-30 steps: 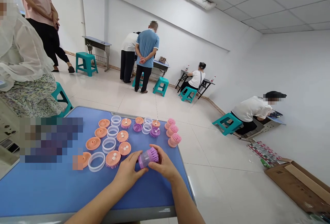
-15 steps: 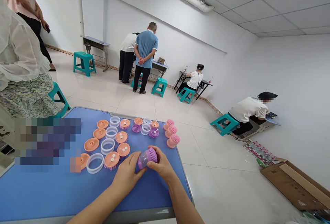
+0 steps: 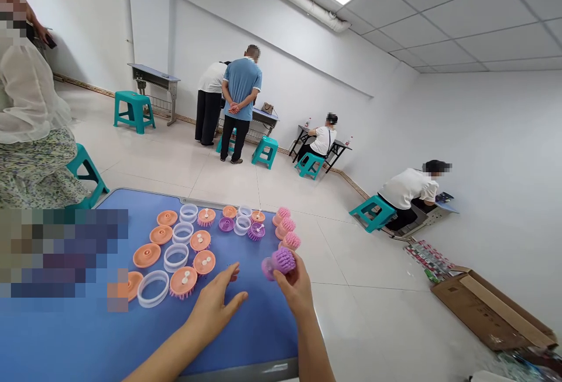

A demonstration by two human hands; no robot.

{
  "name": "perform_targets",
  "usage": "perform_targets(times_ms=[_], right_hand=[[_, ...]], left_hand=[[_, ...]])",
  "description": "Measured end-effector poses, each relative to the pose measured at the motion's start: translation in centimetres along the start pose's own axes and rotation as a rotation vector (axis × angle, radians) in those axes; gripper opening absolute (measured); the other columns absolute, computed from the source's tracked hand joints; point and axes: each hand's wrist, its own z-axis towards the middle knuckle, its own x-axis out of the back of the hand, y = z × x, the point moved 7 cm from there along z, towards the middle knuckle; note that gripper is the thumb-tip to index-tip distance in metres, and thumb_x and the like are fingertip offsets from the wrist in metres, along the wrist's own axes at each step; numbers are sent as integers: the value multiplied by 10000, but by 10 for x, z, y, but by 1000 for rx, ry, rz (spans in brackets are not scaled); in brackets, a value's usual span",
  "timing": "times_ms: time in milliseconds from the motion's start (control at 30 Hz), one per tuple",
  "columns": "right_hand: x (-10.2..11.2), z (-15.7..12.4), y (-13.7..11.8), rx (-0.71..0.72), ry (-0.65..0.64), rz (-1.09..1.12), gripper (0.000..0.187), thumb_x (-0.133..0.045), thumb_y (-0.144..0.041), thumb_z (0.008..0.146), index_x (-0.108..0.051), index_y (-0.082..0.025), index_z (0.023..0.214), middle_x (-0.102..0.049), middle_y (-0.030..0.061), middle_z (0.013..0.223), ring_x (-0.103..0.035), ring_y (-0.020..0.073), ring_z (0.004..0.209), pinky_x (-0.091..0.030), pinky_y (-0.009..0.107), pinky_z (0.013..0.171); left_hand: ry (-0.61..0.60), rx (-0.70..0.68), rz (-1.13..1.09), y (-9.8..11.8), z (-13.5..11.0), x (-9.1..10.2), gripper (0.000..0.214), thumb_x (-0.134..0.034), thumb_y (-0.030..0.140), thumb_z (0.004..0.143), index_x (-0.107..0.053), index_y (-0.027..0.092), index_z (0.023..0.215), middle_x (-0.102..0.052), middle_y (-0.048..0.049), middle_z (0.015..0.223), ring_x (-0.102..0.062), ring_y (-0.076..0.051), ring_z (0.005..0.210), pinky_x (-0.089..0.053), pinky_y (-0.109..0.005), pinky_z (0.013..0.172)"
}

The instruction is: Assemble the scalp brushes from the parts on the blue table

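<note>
Purple brush is pinched in the fingertips of the right hand, raised just above the blue bench. The left hand is left of the brush, fingers spread, grasping nothing. A steady hold, I judge, wants the fingers on the smooth body, clear of the bristles. Just behind the brush stand pink brushes. To its left lie orange discs and clear rings. Far beyond the brush, people and teal stools dot a white-walled room.

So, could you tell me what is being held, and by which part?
The right hand grips the purple brush by its body, below the bristles; the left hand holds nothing.
</note>
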Motion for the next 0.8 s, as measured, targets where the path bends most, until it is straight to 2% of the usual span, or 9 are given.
perform_targets(times_ms=[100, 167, 300, 500, 567, 667, 733, 800], right_hand=[[33, -3, 8, -14, 209, -311, 540, -660, -332, 641, -498, -173, 1131, -604, 93, 1021, -593, 213, 817, -500, 324, 688], [46, -3, 12, -11, 269, -445, 542, -657, -357, 632, -517, -170, 1121, -605, 92, 1004, -584, 201, 756, -496, 314, 654], [52, 2, 23, -55, 272, -528, 555, -630, -368, 638, -511, -144, 1132, -614, 91, 963, -570, 186, 674, -488, 314, 641], [51, 4, 30, -91, 276, -500, 601, -633, -370, 647, -465, -150, 1180, -611, 52, 883, -537, 158, 592, -480, 301, 607], [51, 1, 29, -94, 275, -490, 658, -655, -376, 631, -433, -156, 1210, -593, 55, 921, -518, 142, 572, -478, 295, 590], [57, -8, 19, -17, 380, -493, 651, -656, -382, 645, -419, -166, 1212, -561, 31, 878, -466, 120, 543, -470, 292, 589], [59, -17, 4, 110, 495, -481, 525, -610, -374, 706, -454, -162, 1160, -509, -20, 715, -441, 123, 543, -463, 299, 623], [53, -24, -11, 260, 543, -445, 372, -560, -349, 757, -503, -160, 1072, -483, -27, 665, -461, 133, 577, -461, 304, 650]], left_hand=[[2, -44, 36, 3, 0, -1, 454, -499, 295, 756, -469, 213, 1201, -647, -78, 1095, -610, -218, 986, -487, -386, 857], [-5, -60, 46, 5, -1, -1, 448, -494, 278, 756, -470, 219, 1200, -652, -70, 1085, -612, -212, 983, -491, -376, 852], [-6, -71, 66, 7, -2, 0, 440, -497, 265, 759, -477, 234, 1197, -658, -56, 1074, -615, -205, 981, -499, -355, 841], [2, -106, 95, 9, -3, 1, 387, -494, 255, 769, -523, 239, 1155, -667, -47, 1051, -625, -200, 956, -518, -324, 793], [2, -112, 108, 11, -3, 2, 374, -491, 254, 770, -535, 234, 1141, -666, -50, 1052, -627, -201, 950, -525, -316, 776], [14, -128, 134, 13, -4, 4, 343, -488, 246, 774, -557, 237, 1110, -669, -48, 1047, -633, -202, 937, -529, -313, 768], [22, -147, 154, 13, -4, 4, 322, -487, 242, 777, -573, 225, 1087, -670, -56, 1043, -638, -207, 922, -534, -314, 757], [24, -169, 171, 13, -4, 3, 306, -485, 235, 781, -587, 206, 1067, -673, -67, 1033, -642, -211, 908, -539, -317, 751]])
